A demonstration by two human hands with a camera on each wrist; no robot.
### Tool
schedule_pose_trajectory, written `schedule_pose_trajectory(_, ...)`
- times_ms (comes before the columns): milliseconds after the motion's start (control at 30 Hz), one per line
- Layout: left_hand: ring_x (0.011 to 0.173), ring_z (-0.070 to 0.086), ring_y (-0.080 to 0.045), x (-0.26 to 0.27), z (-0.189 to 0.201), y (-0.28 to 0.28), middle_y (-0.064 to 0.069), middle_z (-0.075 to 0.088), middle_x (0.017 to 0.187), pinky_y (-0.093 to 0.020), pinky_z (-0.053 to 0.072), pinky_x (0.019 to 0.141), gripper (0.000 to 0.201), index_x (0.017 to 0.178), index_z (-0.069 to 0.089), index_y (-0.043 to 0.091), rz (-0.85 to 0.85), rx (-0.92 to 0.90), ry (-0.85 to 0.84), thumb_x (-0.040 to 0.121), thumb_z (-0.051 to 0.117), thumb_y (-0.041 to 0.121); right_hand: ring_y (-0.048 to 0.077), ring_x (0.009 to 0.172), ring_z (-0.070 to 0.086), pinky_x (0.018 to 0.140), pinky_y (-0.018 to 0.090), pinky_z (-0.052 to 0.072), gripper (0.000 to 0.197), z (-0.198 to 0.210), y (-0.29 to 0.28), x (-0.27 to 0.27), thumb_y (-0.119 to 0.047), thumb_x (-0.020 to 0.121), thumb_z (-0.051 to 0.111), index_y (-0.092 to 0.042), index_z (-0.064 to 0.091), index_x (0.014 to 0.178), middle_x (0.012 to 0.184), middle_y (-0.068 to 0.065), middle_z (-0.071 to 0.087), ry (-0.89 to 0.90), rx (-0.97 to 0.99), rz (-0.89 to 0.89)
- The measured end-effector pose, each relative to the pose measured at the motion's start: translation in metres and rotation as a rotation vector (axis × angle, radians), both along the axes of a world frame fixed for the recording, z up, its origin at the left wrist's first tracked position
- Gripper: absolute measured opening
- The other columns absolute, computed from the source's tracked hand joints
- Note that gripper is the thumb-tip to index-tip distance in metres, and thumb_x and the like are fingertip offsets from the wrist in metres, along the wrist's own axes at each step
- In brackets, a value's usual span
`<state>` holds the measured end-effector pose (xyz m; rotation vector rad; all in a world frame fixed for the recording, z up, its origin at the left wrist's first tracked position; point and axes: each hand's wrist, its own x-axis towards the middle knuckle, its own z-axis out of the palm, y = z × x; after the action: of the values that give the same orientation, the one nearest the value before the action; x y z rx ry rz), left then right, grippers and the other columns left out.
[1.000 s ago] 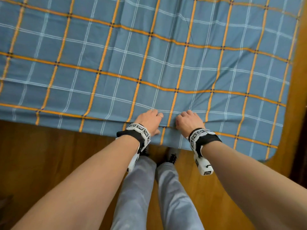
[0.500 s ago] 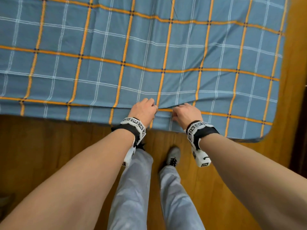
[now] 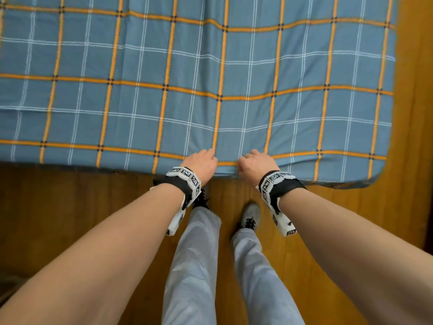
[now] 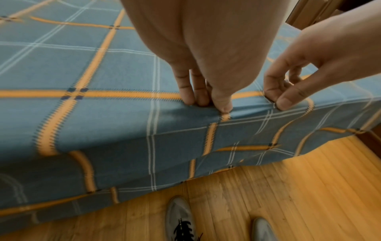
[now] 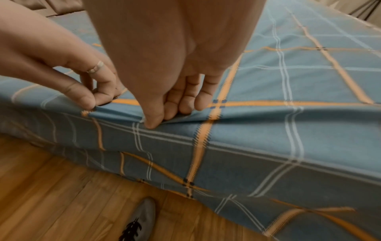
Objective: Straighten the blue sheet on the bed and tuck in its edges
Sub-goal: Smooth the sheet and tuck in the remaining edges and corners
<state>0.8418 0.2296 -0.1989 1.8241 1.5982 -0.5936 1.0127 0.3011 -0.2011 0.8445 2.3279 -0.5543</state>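
Observation:
The blue sheet (image 3: 234, 66), checked with orange and white lines, covers the bed and hangs over its near side (image 4: 185, 138). My left hand (image 3: 205, 164) and right hand (image 3: 253, 164) sit side by side at the near edge, a little apart. Each pinches a small fold of the sheet between thumb and fingers: the left hand (image 4: 208, 104) in the left wrist view, the right hand (image 5: 163, 117) in the right wrist view. The cloth ridges up between the two pinches, and the orange lines bow toward my hands. The hanging hem (image 5: 185, 187) lies loose and slanted above the floor.
A wooden floor (image 3: 70, 219) runs along the near side of the bed. My legs in grey trousers (image 3: 194, 266) and grey shoes (image 3: 250, 214) stand close to it. The bed's rounded right corner (image 3: 375, 177) borders a wooden strip (image 3: 414, 113).
Both hands have drawn back from the top of the sheet to its near edge, still gripping the cloth. The sheet's lines now bow toward them.

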Motion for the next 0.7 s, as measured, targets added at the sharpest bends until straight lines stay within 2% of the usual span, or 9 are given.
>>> schedule_pose_trajectory(67, 0.104, 0.052, -0.026, 0.001, -0.001, -0.001, -0.008, 0.047, 0.114, -0.036, 0.046, 0.077, 0.026, 0.118, 0.054, 0.008, 0.043, 0.025, -0.001, 0.093, 0.059, 0.009, 0.025, 0.103, 0.053, 0.077, 0.036, 0.045, 0.025, 0.003, 0.001, 0.003, -0.033, 0.093, 0.058, -0.014, 0.061, 0.109, 0.105, 0.005, 0.063, 0.018, -0.007, -0.057)
schedule_pose_trajectory(100, 0.105, 0.053, -0.025, 0.002, -0.001, -0.001, -0.007, 0.048, 0.114, -0.036, 0.048, 0.078, 0.030, 0.119, 0.054, 0.010, 0.077, 0.031, -0.013, 0.092, 0.063, 0.018, 0.025, 0.104, 0.053, 0.077, 0.036, 0.046, 0.032, 0.005, 0.001, 0.007, -0.037, 0.089, 0.065, -0.015, 0.058, 0.111, 0.107, 0.004, 0.061, 0.023, -0.003, -0.072)
schedule_pose_trajectory(167, 0.108, 0.053, -0.024, 0.005, -0.001, -0.002, -0.004, 0.051, 0.115, -0.039, 0.051, 0.082, 0.044, 0.119, 0.052, 0.014, 0.130, 0.022, -0.035, 0.086, 0.070, 0.037, 0.026, 0.104, 0.053, 0.077, 0.036, 0.047, 0.041, 0.005, -0.002, 0.018, -0.034, 0.083, 0.072, -0.015, 0.052, 0.113, 0.109, 0.005, 0.058, 0.016, 0.038, -0.090)
schedule_pose_trajectory(200, 0.108, 0.054, -0.024, 0.006, -0.001, -0.002, -0.003, 0.052, 0.114, -0.039, 0.052, 0.083, 0.046, 0.118, 0.053, 0.015, 0.132, 0.017, -0.026, 0.084, 0.071, 0.039, 0.026, 0.104, 0.053, 0.075, 0.036, 0.046, 0.037, 0.004, -0.003, 0.023, -0.030, 0.084, 0.071, -0.015, 0.052, 0.112, 0.109, 0.005, 0.058, 0.010, 0.066, -0.093)
schedule_pose_trajectory(333, 0.101, 0.059, -0.028, 0.006, -0.007, 0.000, -0.007, 0.061, 0.107, -0.042, 0.053, 0.080, 0.018, 0.109, 0.059, 0.013, 0.104, 0.038, 0.032, 0.092, 0.063, 0.015, 0.025, 0.102, 0.057, 0.068, 0.032, 0.042, 0.020, -0.001, 0.003, 0.032, -0.028, 0.091, 0.064, -0.017, 0.062, 0.107, 0.102, 0.003, 0.065, -0.046, 0.099, -0.086)
schedule_pose_trajectory(400, 0.100, 0.060, -0.029, 0.005, -0.007, 0.001, -0.007, 0.063, 0.105, -0.040, 0.052, 0.080, 0.015, 0.106, 0.060, 0.014, 0.099, 0.023, 0.030, 0.092, 0.063, 0.017, 0.027, 0.094, 0.062, 0.066, 0.031, 0.044, 0.016, 0.002, 0.005, 0.032, -0.028, 0.090, 0.063, -0.018, 0.065, 0.102, 0.095, 0.004, 0.068, -0.063, 0.075, -0.095)
schedule_pose_trajectory(467, 0.097, 0.061, -0.027, 0.004, -0.007, 0.002, -0.005, 0.064, 0.103, -0.038, 0.051, 0.080, 0.016, 0.104, 0.060, 0.016, 0.108, 0.012, 0.013, 0.091, 0.065, 0.023, 0.029, 0.088, 0.065, 0.069, 0.033, 0.051, 0.011, 0.007, 0.008, 0.034, -0.027, 0.089, 0.063, -0.021, 0.066, 0.099, 0.092, 0.004, 0.069, -0.053, 0.041, -0.104)
schedule_pose_trajectory(600, 0.094, 0.062, -0.027, 0.007, -0.005, -0.003, -0.003, 0.065, 0.101, -0.039, 0.053, 0.083, 0.013, 0.097, 0.058, 0.020, 0.098, -0.021, 0.033, 0.089, 0.067, 0.026, 0.030, 0.090, 0.066, 0.075, 0.036, 0.053, 0.010, 0.011, 0.008, 0.044, -0.025, 0.089, 0.062, -0.023, 0.068, 0.097, 0.093, 0.004, 0.069, -0.004, -0.038, -0.109)
schedule_pose_trajectory(700, 0.093, 0.062, -0.030, 0.013, -0.004, -0.001, -0.005, 0.064, 0.100, -0.040, 0.054, 0.080, 0.010, 0.100, 0.060, 0.018, 0.071, -0.050, 0.102, 0.090, 0.062, 0.017, 0.031, 0.094, 0.064, 0.077, 0.036, 0.051, 0.013, 0.007, -0.005, 0.053, -0.026, 0.091, 0.060, -0.022, 0.067, 0.101, 0.097, 0.005, 0.070, -0.007, -0.085, -0.109)
